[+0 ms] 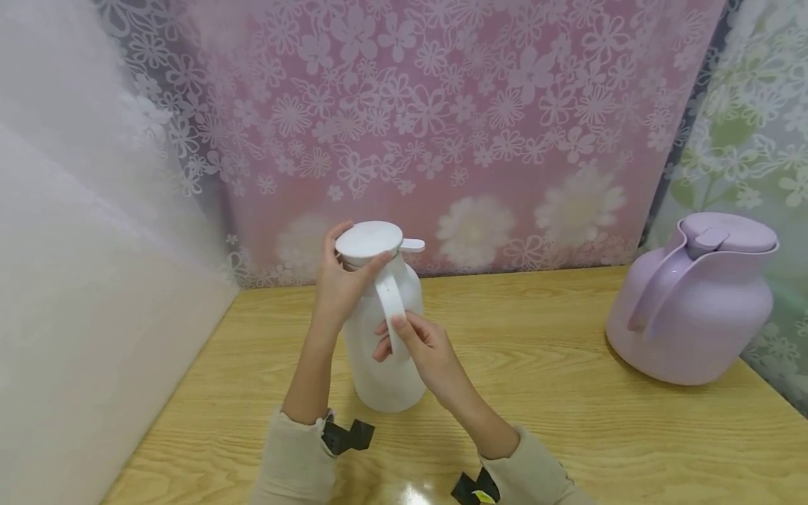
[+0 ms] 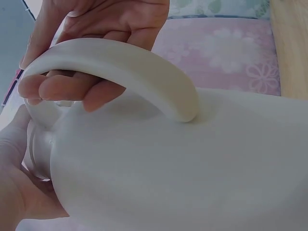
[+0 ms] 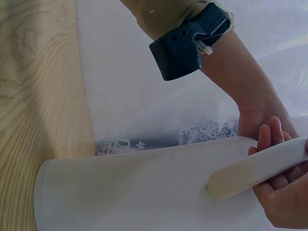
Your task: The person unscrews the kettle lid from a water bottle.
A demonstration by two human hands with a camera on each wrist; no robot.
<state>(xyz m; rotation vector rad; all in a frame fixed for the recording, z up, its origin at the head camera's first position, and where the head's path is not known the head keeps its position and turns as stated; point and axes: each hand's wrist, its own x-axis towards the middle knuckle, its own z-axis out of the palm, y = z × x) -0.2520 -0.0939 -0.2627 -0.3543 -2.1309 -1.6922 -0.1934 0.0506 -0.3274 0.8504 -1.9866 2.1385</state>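
Two sleeves [image 1: 293, 459] [image 1: 533, 468], two hands [image 1: 341, 289] [image 1: 431, 351] on one jug [image 1: 386, 382]

The head view looks forward and down; both wrist views share the white handle [image 2: 142, 70], close up.

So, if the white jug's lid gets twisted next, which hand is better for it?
The left hand, I think: it curls round the top, right at the lid, while the right hand is lower down, holding the handle.

The right hand [image 3: 288, 206] grips a white jug's [image 3: 125, 195] handle [image 3: 248, 173].
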